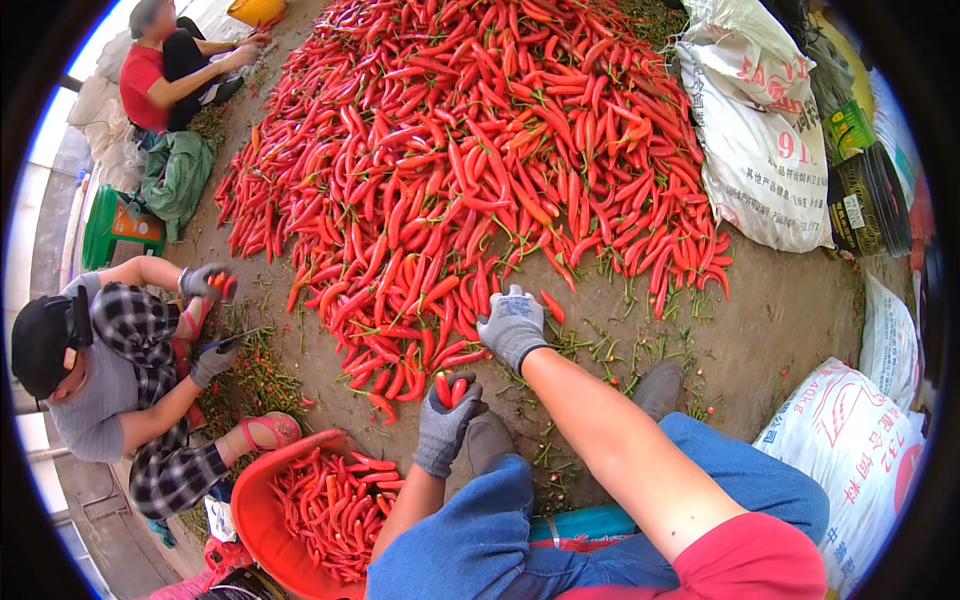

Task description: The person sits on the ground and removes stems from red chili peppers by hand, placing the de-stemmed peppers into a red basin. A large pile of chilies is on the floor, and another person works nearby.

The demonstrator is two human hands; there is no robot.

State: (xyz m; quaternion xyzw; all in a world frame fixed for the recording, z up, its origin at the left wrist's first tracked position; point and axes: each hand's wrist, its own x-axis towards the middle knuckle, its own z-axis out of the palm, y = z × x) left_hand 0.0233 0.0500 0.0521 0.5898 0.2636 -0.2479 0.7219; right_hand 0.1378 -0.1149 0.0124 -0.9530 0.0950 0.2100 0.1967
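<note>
My left hand (445, 424), in a grey work glove, is closed around a few red chili peppers (451, 390), their trimmed ends pointing up. Ahead and to the right, my gloved right hand (514, 324) reaches to the near edge of a large heap of red chilies (435, 172). Its fingers are bent beside chilies there, and whether they grip one is hidden. One loose chili (553, 307) lies just right of those fingers. Below and left of my left hand stands a red plastic basin (259, 517), partly filled with stemless chilies (326, 502).
At left, a seated co-worker (97, 360) holds chilies and scissors (225, 343). Another person (150, 82) sits farther back. Cut green stems (600, 349) litter the floor. White woven sacks (780, 172) and a black bucket (874, 199) stand at right; a green bucket (101, 229) is at left.
</note>
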